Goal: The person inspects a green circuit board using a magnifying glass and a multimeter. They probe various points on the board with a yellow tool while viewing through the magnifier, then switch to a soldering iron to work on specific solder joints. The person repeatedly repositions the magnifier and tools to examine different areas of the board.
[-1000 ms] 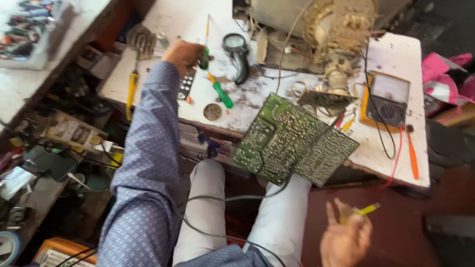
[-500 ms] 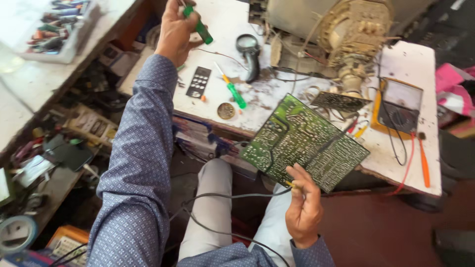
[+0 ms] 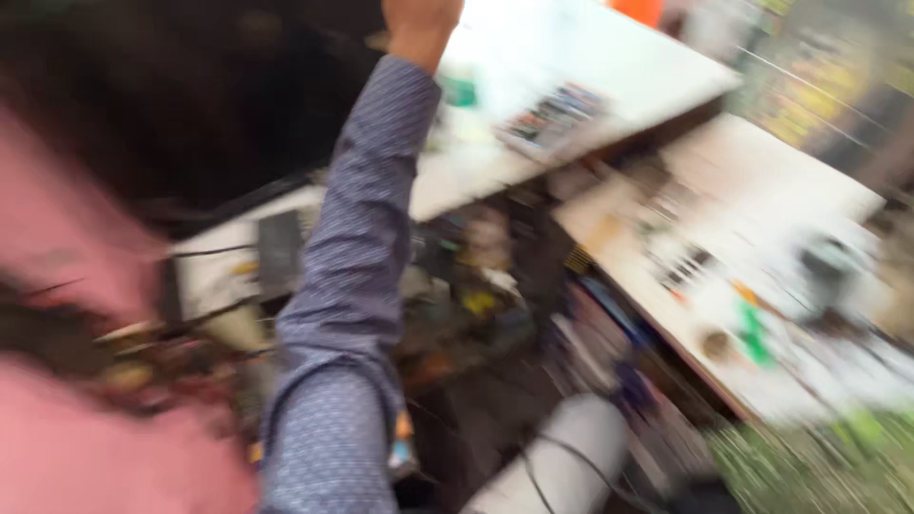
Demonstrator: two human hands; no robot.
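The view is heavily blurred by motion. My left arm in a blue patterned sleeve stretches up and away. My left hand is at the top edge, partly cut off, over a white side bench. Whether it holds anything does not show. My right hand is out of view. At the bottom right lies the blurred green circuit board. A green-handled tool lies on the white work table at the right.
A tray of small tools sits on the side bench. Cluttered shelves with parts fill the gap between bench and table. A pink blurred mass covers the left. My white trouser leg is at the bottom.
The camera has swung sharply left. My left hand has risen from the work table toward the side bench. My right hand, which was at the circuit board, has left the view.
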